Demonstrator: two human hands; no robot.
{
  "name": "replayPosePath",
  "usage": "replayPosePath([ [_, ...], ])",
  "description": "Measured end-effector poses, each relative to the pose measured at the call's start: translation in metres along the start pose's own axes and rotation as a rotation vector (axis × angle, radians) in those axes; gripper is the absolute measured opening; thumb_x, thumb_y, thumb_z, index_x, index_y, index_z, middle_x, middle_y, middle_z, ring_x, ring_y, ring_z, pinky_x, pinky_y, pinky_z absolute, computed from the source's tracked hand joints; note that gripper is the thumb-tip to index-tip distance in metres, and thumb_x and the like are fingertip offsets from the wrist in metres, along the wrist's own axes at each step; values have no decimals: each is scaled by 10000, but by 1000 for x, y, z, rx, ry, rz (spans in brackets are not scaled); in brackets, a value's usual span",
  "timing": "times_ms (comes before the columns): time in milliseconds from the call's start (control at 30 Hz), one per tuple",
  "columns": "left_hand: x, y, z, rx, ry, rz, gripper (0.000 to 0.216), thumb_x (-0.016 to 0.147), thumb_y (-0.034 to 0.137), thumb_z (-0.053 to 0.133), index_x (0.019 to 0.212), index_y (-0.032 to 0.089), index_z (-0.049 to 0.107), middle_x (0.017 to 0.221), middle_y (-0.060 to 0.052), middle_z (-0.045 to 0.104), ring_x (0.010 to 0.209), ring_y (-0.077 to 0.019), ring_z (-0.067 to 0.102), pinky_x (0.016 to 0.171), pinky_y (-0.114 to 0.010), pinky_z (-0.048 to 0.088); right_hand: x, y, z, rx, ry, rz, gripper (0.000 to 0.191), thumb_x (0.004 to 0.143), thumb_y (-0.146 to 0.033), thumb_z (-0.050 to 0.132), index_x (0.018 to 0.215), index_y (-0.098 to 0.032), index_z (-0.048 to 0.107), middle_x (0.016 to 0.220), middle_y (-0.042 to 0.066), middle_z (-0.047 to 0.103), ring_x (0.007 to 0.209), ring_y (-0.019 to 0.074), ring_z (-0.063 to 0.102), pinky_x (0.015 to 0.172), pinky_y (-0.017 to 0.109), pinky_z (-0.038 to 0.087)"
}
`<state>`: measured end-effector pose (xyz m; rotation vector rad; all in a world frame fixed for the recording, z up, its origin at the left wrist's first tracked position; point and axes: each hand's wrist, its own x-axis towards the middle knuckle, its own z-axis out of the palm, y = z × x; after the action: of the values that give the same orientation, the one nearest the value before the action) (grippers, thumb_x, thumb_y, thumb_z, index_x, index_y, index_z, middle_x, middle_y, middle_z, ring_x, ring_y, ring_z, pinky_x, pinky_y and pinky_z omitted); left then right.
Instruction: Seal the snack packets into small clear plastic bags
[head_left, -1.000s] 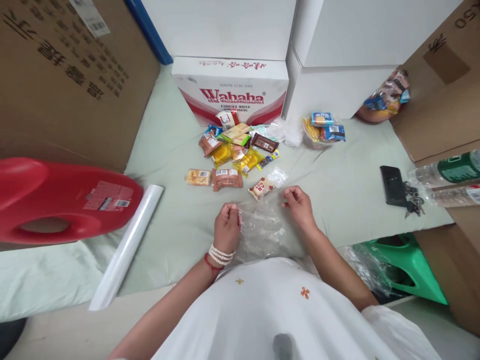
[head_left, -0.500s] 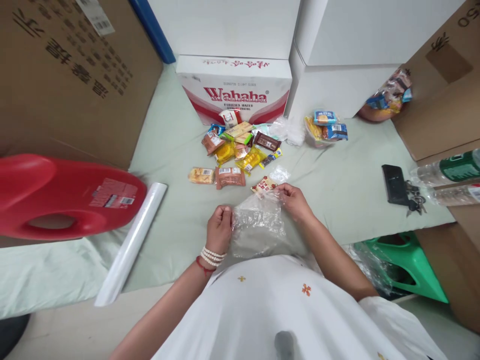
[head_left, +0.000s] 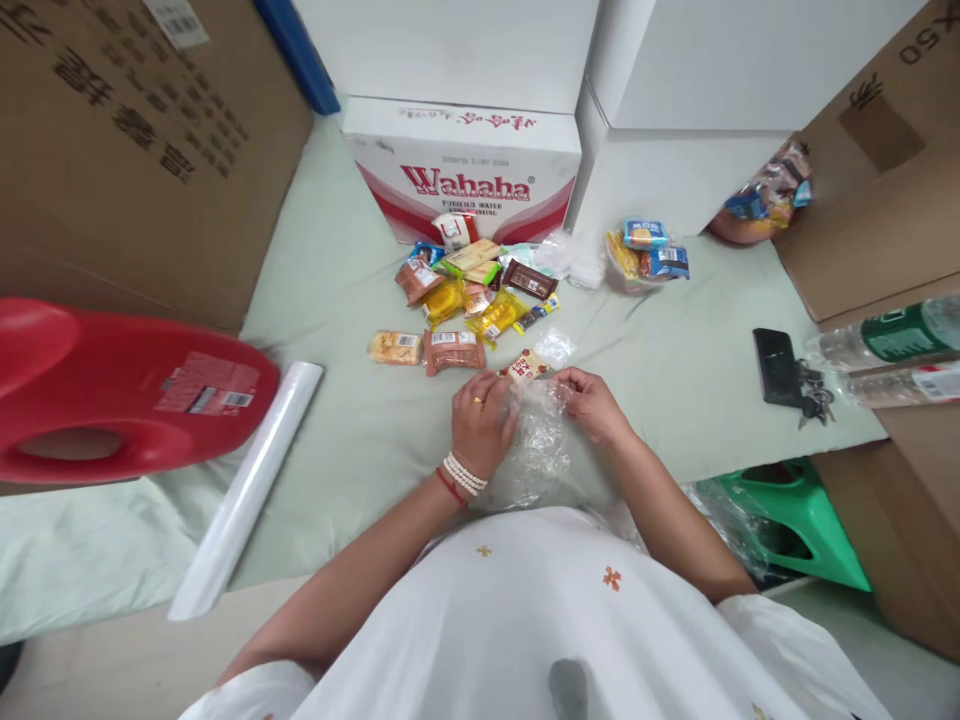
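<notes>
While the pale green sheet (head_left: 675, 370) spreads across the whole floor between the cardboard boxes, I take the big things first: the red jug (head_left: 112, 390) lies on its side at the sheet's left edge, with a white roll (head_left: 247, 490) slanting just beside it, and the Wahaha carton (head_left: 469, 170) stands at the far edge. In front of that carton sits the loose pile of snack packets (head_left: 469, 295), and a black phone with keys (head_left: 784, 370) lies toward the right edge.

Near the middle of the sheet, close to my body, is the clear plastic bag (head_left: 536, 445). A second ago my left hand (head_left: 480, 425) held its left side, well apart from the right; now it has crossed inward and covers the bag's top, fingers curled down onto the film beside a small red-and-white packet (head_left: 525, 365). My right hand (head_left: 592, 405) keeps its pinch on the bag's upper right rim. I judge the mouth is being gathered or opened.
</notes>
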<state>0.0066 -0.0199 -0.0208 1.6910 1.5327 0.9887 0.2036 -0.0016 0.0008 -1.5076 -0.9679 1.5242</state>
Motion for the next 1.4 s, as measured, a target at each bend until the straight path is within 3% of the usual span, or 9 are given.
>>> replayPosePath([
  [100,15,-7,-5,-281,-12,-209,296,861,508,628,911,221,680,863,-61,723,886,-244,685,896,-401,533,-1,1,-12,10,-10,90,430,615,-537,836,814,-204,651,601,-58,548,459,64,303,451,233,197],
  [233,40,-18,-11,-418,1,-316,350,875,543,552,764,214,603,556,35,508,515,-145,487,555,-289,465,1,3,-17,72,-93,163,466,582,-519,870,834,-203,636,623,-59,558,455,50,271,444,225,145],
  [433,56,-23,-26,-396,193,-322,281,852,471,634,951,217,568,712,28,581,638,-137,522,612,-268,441,4,5,-19,-1,61,50,416,699,-554,758,897,-198,672,802,5,670,502,71,347,457,236,225],
  [567,31,-7,-51,-25,480,-94,311,825,351,698,1077,209,586,1009,-54,633,890,-182,581,745,-299,478,-17,14,-39,-181,202,-69,333,804,-523,682,903,-205,698,735,1,638,566,114,426,516,245,317],
  [667,0,7,-63,76,195,142,47,873,251,615,900,223,642,947,-46,652,832,-184,586,787,-327,496,-44,26,-48,-299,160,-51,345,868,-539,631,779,-207,667,650,-10,590,571,129,438,540,261,329],
  [767,-25,13,-59,-40,-229,257,150,886,188,536,860,229,678,929,-55,684,832,-187,636,792,-327,517,-66,38,-41,-441,17,21,445,903,-572,595,654,-204,603,597,-17,538,575,131,433,557,269,319],
  [833,-35,11,-50,-91,-347,220,184,879,177,518,864,223,695,951,-68,688,839,-188,645,775,-322,519,-73,45,-31,-469,-79,54,414,888,-558,619,680,-200,623,616,-20,546,593,132,444,572,266,324],
  [1133,-26,25,-26,-115,-355,-145,164,891,326,574,876,201,680,726,12,609,638,-142,537,640,-268,433,-66,51,-16,-320,-66,-27,292,867,-469,610,879,-192,701,774,-1,640,698,144,532,688,268,411],
  [1400,6,28,13,212,-477,-84,136,852,208,591,728,204,645,636,-7,614,636,-188,564,663,-308,379,-68,40,-26,-510,17,-47,354,904,-507,555,947,-196,719,809,26,703,713,168,589,688,283,434],
])
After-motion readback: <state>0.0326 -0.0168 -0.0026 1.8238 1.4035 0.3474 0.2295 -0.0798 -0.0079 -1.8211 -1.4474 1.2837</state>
